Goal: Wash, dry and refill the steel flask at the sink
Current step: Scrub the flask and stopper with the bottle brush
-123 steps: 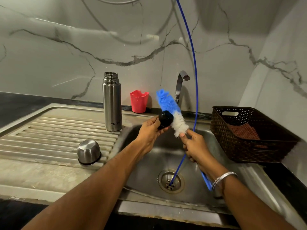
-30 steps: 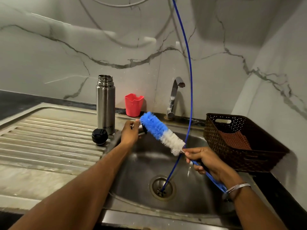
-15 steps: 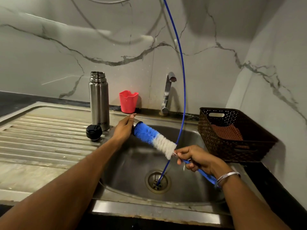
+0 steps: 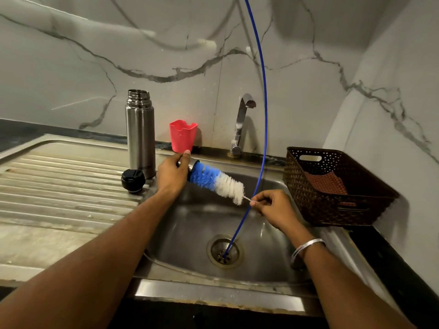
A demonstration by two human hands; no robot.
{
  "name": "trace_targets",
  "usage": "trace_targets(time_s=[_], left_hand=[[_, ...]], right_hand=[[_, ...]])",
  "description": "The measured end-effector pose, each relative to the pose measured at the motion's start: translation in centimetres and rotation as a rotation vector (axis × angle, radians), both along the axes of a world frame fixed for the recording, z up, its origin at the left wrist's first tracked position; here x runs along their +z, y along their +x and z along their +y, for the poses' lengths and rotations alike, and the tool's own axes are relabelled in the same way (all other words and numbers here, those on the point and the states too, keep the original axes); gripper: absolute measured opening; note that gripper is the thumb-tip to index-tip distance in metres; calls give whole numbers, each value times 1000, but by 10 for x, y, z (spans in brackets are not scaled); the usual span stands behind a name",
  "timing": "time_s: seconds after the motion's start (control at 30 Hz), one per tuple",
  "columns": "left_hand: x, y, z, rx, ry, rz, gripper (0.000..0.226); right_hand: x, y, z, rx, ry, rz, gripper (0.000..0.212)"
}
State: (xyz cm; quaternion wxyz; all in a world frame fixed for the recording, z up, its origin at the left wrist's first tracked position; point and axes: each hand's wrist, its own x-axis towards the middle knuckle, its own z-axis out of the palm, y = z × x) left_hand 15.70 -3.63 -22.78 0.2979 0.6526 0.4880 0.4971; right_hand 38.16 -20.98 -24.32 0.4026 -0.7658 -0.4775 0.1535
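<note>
Both hands work over the basin: the left hand (image 4: 172, 173) grips the flask's steel cup (image 4: 190, 163) on its side, mouth toward the right hand (image 4: 273, 206), which pinches the wire stem of a bottle brush (image 4: 217, 181). The brush's blue tip sits inside the cup, while its white bristles remain outside.

Just beyond the left hand, the steel flask (image 4: 140, 134) stands upright and uncapped on the ribbed drainboard (image 4: 59, 181), with its black stopper (image 4: 133, 180) lying at its foot, just beside the left wrist.

Judging by this, the washing is under way and only at the cup. The flask body looks not yet scrubbed, and rinsing, drying and refilling remain. No water can be seen running from the tap (image 4: 241, 122) behind the hands.

A thin blue hose (image 4: 262, 103) drops between the hands into the drain of the sink (image 4: 268, 262). Behind the left hand stands a red plastic holder (image 4: 183, 136); its contents cannot be seen. Past the right hand, a dark woven basket (image 4: 337, 200) holds a reddish checked cloth (image 4: 325, 182), perhaps for drying.
</note>
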Motion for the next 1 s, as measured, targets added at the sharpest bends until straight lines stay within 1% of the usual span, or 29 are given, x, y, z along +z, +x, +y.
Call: trace_targets(time_s=[0.07,0.1,0.13,0.23,0.3,0.37,0.47,0.6,0.67,0.73,0.83,0.93,1.0], left_hand=[[1,0,0,17,-15,0,44],[2,0,0,27,-13,3,44],[2,-2,1,38,-6,12,44],[1,-8,3,63,7,56,46],[1,-10,3,56,-7,70,45],[3,-10,2,36,-32,71,45],[6,-9,0,26,-42,54,45],[8,-12,-6,56,56,60,46],[12,-13,-8,86,90,33,46],[15,-12,-9,100,99,12,45],[14,-11,-9,93,85,12,45],[13,-12,-7,97,68,-1,46],[14,-13,-5,107,55,-19,46]], right_hand=[[2,-1,1,11,22,-157,7],[4,-1,1,44,33,-182,10],[7,-3,1,91,31,-157,14],[11,-9,-1,200,-25,4,23],[9,-12,-1,205,-53,57,22],[7,-13,-1,177,-33,110,19],[6,-10,-1,145,50,146,22],[8,-8,-7,258,54,174,18],[9,-6,-9,273,76,135,22],[8,-5,-7,191,114,32,28],[7,-4,-3,40,208,-123,16],[7,-6,-1,44,255,-186,11],[7,-6,0,76,206,-218,9]])
